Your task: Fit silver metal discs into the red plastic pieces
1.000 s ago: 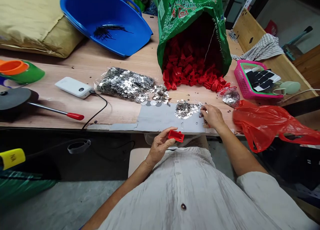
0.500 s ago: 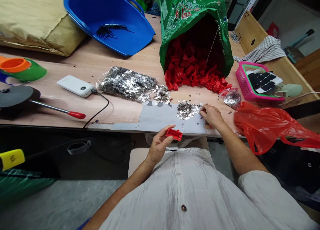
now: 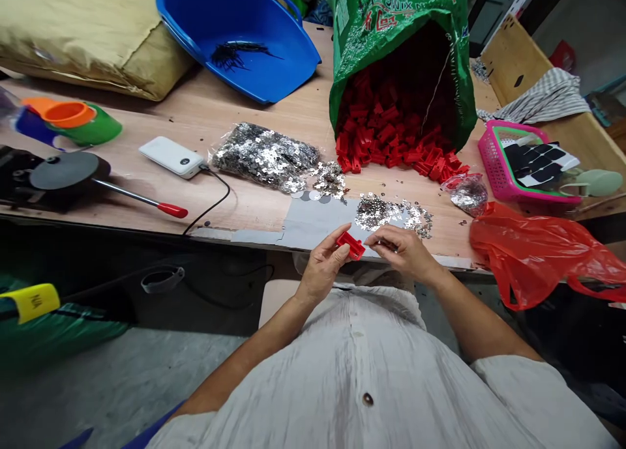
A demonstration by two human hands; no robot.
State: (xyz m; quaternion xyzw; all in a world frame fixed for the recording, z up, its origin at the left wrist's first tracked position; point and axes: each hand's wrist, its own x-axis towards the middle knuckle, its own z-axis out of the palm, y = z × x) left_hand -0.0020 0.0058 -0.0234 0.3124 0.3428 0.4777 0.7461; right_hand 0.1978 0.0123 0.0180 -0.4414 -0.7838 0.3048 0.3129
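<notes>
Between the fingers and thumb of my left hand (image 3: 323, 266) is a small red plastic case (image 3: 351, 246), its open side facing up, held just over the table's front edge. My right hand (image 3: 403, 250) is close beside the case's right end, thumb and fingers pinched together. Whatever sits in that pinch is too small to make out. Behind both hands, a loose pile of small shiny metal pieces (image 3: 374, 211) lies on a grey sheet (image 3: 308, 224) and spreads rightward.
A green sack (image 3: 398, 42) spills red cases (image 3: 391, 139). Left are a clear bag of metal pieces (image 3: 264, 156), a white power bank (image 3: 171, 156) and a red-handled lever tool (image 3: 73, 172). Right are a pink basket (image 3: 499, 169) and a red plastic bag (image 3: 538, 247). A blue scoop-shaped basin (image 3: 278, 64) stands behind.
My right hand has moved from the metal pile's right side, leftward and nearer me, to the red case. My left hand still holds the case. The camera view has shifted slightly.
</notes>
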